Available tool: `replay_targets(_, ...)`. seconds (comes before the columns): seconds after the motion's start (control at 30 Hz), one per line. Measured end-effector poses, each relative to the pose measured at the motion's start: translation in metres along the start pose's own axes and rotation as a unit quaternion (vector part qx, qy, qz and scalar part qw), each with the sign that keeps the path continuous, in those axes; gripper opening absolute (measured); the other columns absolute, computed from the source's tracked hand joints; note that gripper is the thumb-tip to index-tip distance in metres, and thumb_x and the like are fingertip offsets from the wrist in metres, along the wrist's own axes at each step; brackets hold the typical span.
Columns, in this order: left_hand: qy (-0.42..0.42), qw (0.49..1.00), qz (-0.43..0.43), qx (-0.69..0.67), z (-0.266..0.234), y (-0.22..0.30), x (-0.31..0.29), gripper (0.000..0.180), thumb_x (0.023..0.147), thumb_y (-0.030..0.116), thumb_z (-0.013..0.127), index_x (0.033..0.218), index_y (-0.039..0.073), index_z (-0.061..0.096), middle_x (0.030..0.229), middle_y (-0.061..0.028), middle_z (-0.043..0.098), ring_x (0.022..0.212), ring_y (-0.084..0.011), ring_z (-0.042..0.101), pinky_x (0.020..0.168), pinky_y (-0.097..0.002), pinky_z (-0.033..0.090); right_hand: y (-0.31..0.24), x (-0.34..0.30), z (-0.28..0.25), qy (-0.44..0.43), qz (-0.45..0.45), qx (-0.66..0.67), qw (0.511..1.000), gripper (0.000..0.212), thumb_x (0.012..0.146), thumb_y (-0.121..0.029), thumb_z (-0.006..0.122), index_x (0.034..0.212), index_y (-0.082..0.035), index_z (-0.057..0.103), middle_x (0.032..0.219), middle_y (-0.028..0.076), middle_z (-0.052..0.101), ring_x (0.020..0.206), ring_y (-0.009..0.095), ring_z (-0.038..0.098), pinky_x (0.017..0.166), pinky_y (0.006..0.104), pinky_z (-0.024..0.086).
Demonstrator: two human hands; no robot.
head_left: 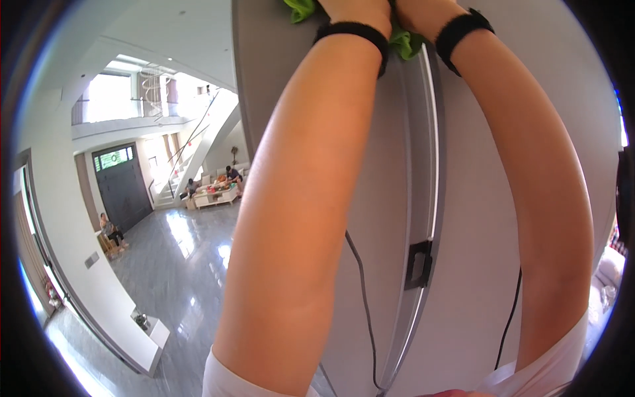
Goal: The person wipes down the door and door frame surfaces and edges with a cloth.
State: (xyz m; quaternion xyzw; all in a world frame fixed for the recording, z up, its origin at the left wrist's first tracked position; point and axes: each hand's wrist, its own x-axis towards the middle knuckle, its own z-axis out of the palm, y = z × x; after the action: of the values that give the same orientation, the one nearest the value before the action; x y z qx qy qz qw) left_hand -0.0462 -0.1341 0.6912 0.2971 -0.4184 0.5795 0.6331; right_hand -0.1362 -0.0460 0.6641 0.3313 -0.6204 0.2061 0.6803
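Note:
Both my arms reach up along a tall grey panel (463, 198). My left hand (357, 9) and my right hand (426, 14) come close together at the top edge of the picture, which cuts off their fingers. A bright green cloth (405, 44) hangs between the wrists, and more of it shows left of my left hand. Which hand holds the cloth, and how, is hidden. Below the hands, a recessed metal strip (418, 165) runs down the panel, with a black rectangular fitting (418, 264) on it. Black bands circle both wrists.
Dark cords (360, 278) hang in front of the panel. To the left, a shiny grey tiled floor (178, 264) stretches to a dark double door (124, 185) and a staircase (205, 142). One person (111, 228) sits near the door; others are around a low white table (215, 196).

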Motion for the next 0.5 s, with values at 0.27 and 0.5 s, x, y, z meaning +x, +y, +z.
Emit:
replay_targets(0.27,-0.024,0.998,0.046,0.019,-0.044,-0.013,-0.069,0.063,0.096,0.026,0.052,0.151,0.0,0.037,0.155,-0.0158,0.037,0.151,-0.038,0.024,0.11,-0.0636,0.036,-0.003,-0.039,0.011,-0.079,0.022,0.178,0.981,0.069,0.095,-0.035,0.048,0.153,0.001,0.036,0.162,0.028,0.019,0.147,0.054,0.014,0.122,0.0582,0.01)
replay_targets(0.5,-0.22,0.975,-0.032,0.022,-0.077,-0.072,-0.007,0.068,0.098,0.02,0.048,0.158,0.001,0.021,0.165,-0.0174,0.019,0.154,-0.0399,0.012,0.116,-0.0636,0.026,-0.028,0.011,-0.002,0.03,-0.248,0.068,0.966,0.043,0.098,-0.019,0.049,0.133,0.005,0.057,0.141,0.041,0.043,0.127,0.065,0.041,0.108,0.0742,0.027)
